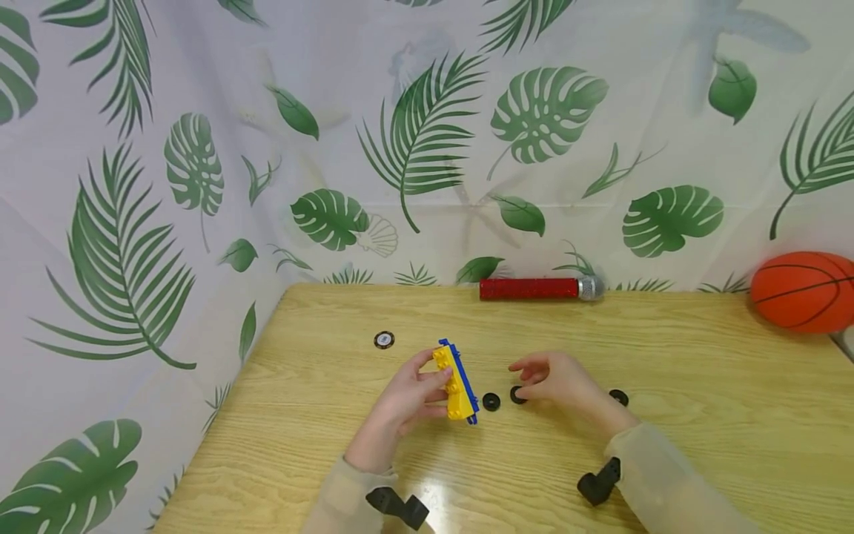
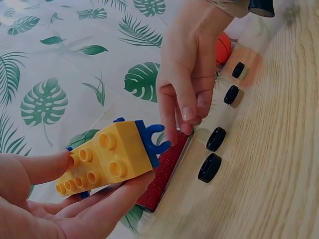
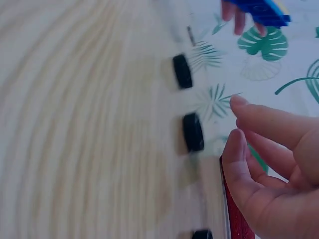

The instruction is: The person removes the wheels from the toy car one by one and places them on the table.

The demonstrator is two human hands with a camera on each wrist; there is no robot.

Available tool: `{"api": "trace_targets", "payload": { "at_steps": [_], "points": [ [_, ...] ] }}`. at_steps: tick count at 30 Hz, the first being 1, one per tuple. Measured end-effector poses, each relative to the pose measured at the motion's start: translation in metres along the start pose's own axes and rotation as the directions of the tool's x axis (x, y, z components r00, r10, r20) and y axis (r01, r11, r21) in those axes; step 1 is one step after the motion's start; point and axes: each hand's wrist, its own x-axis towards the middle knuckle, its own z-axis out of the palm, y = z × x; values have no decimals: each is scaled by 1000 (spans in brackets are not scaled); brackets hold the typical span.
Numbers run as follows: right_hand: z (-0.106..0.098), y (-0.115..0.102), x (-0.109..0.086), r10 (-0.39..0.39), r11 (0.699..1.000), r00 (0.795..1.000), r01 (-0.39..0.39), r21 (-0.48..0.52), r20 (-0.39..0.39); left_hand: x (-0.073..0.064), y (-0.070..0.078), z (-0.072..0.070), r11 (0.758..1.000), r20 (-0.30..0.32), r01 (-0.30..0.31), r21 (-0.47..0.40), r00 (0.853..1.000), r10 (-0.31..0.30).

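My left hand point(image 1: 416, 393) grips a toy car body point(image 1: 455, 386) made of yellow studded bricks on a blue base. In the left wrist view the thumb lies on one side of the yellow bricks point(image 2: 102, 159) and fingers support them from below, with a blue hook-shaped end sticking out. To the right, my right hand point(image 1: 560, 382) hovers over the table with fingers loosely bent and nothing between them. Near it lie small black toy wheels: one wheel point(image 1: 491, 402) beside the car body, another wheel point(image 1: 517, 395) under the fingertips, and a further wheel point(image 1: 618, 397) behind the wrist.
A red microphone point(image 1: 534, 288) with a silver head lies along the back of the wooden table point(image 1: 320, 415). At the back right sits an orange basketball point(image 1: 803, 291). A round dark chip point(image 1: 384, 340) rests left of centre. Leaf-printed cloth point(image 1: 427, 133) covers the walls behind.
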Motion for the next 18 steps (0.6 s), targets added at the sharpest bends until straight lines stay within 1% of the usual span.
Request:
{"api": "trace_targets", "payload": {
  "at_steps": [3, 5, 7, 11, 13, 18],
  "points": [
    [4, -4, 2, -8, 997, 1000, 6, 81, 23, -1, 2, -2, 1000, 0, -5, -6, 1000, 5],
    [9, -8, 2, -13, 995, 999, 9, 98, 38, -2, 2, -4, 1000, -1, -7, -5, 1000, 7],
    [15, -11, 3, -19, 996, 999, 16, 83, 38, -2, 3, -5, 1000, 0, -14, -1, 1000, 14],
    [24, -17, 2, -12, 1000, 1000, 12, 7, -10, -3, 3, -7, 1000, -2, -18, 6, 1000, 18],
    [29, -19, 2, -2, 1000, 999, 2, -17, -34, -4, 3, -8, 1000, -2, -19, 6, 1000, 19],
    [38, -23, 1, 6, 998, 998, -10, -69, -67, -5, 1, -11, 1000, 5, -22, 4, 1000, 22]
  ]
}}
